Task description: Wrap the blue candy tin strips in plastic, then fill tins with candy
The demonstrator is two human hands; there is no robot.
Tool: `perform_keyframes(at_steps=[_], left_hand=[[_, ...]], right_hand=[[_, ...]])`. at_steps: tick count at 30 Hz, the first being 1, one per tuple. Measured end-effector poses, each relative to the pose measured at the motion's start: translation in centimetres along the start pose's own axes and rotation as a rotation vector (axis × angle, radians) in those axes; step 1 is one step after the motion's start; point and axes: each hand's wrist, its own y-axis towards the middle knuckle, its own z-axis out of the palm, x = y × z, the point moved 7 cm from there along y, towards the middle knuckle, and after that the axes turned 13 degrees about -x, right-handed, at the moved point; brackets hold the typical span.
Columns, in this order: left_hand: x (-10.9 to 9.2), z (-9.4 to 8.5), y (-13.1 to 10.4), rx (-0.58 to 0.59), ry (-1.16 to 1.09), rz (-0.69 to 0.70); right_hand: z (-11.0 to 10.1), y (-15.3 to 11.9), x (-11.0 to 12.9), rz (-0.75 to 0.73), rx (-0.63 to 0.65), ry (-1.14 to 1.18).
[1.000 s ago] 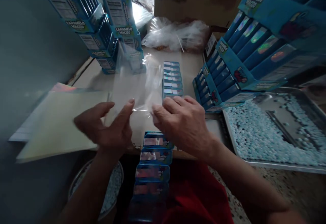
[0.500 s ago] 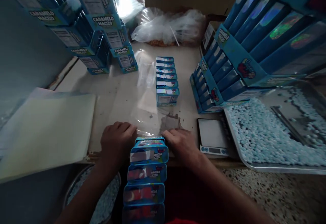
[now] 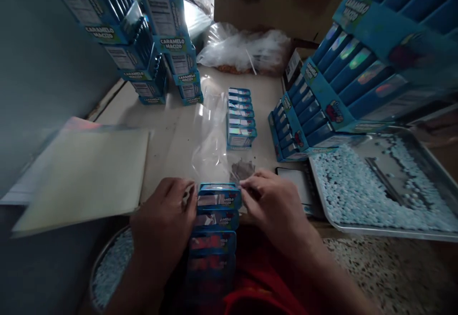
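Observation:
A row of blue candy packs [image 3: 216,219] runs from the table's front edge toward my body. My left hand [image 3: 168,215] is at the left of its far end, fingers curled and pinched on the clear plastic film. On the right side of the same end, my right hand [image 3: 274,200] pinches the film's other edge between thumb and forefinger. The clear film [image 3: 211,138] stretches over the table beyond both hands. Behind it stands a second row of blue packs [image 3: 241,119].
Stacked blue display boxes stand at the left [image 3: 173,43] and right [image 3: 304,110]. A tray of pale blue candies [image 3: 358,210] lies at the right, beside a scale [image 3: 295,183]. Yellowish sheets [image 3: 93,167] overhang the left edge. A plastic bag [image 3: 246,47] lies at the back.
The view has shifted. Both hands have risen slightly from the table and turned, with fingers now more pinched beside the pack row's far end.

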Motion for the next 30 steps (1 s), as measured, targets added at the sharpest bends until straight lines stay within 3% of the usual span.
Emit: perform_keyframes(at_steps=[3, 5, 12, 17, 19, 21, 25, 27, 30], left_hand=[[0.3, 0.2, -1.1, -0.136, 0.014, -0.043], [0.1, 0.5, -1.1, -0.175, 0.003, -0.026], [-0.4, 0.1, -1.3, -0.375, -0.189, 0.074], [0.2, 0.7, -3.5, -0.508, -0.184, 0.362], [1.2, 1.7, -3.6, -0.458, -0.125, 0.310], [2.4, 2.9, -3.2, -0.362, -0.072, 0.149], [4.0, 5.4, -2.8, -0.042, 0.025, -0.105], [4.1, 6.1, -3.3, 0.099, 0.059, -0.056], [3.7, 5.8, -4.7, 0.195, 0.069, 0.170]], right_hand=[[-0.6, -1.9, 0.6, 0.032, -0.261, -0.014], [-0.6, -2.9, 1.0, 0.009, -0.344, -0.004], [-0.7, -5.6, 1.1, -0.147, -0.521, -0.045], [0.5, -6.0, -0.6, -0.131, -0.531, 0.015], [1.2, -5.7, -1.1, -0.081, -0.486, 0.026], [1.9, -5.4, -1.8, -0.013, -0.419, 0.002], [3.5, -5.2, -2.7, 0.090, -0.307, 0.011], [3.8, -5.4, -2.6, 0.073, -0.296, 0.049], [3.8, -5.9, -1.5, -0.062, -0.278, 0.072]])
